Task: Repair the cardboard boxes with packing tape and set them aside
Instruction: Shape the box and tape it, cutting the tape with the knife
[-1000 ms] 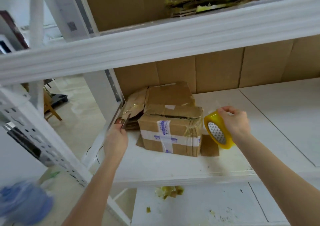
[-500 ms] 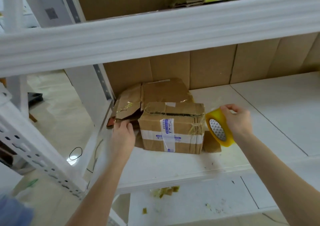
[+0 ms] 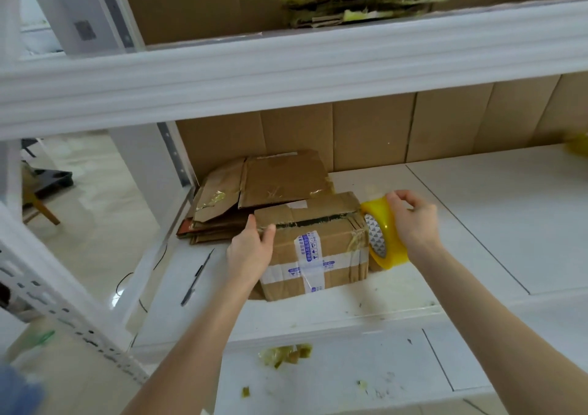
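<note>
L hand (image 3: 249,255) grips the cardboard box (image 3: 318,255) at its top-left corner, thumb on the front edge. R hand (image 3: 413,223) holds the yellow packing tape roll (image 3: 383,239) against the box's right end, fingers pinched at the roll's top. Whether they hold the free end, can't tell. Box sits on the white shelf (image 3: 350,306), top seam gaping. Flattened cardboard (image 3: 254,191) lies behind-left of the box, a pen (image 3: 195,277) to its left. Risks: taping w/ the seam open seals the gap in, and a one-corner hold lets the box skid when the strip pulls.

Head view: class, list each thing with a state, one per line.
Cardboard box: flaps down, top seam gaping.
Tape roll: on edge at box's right end.
Left hand: grips box's top left edge.
Right hand: grips tape roll.
Flattened cardboard: lying behind box.
</note>
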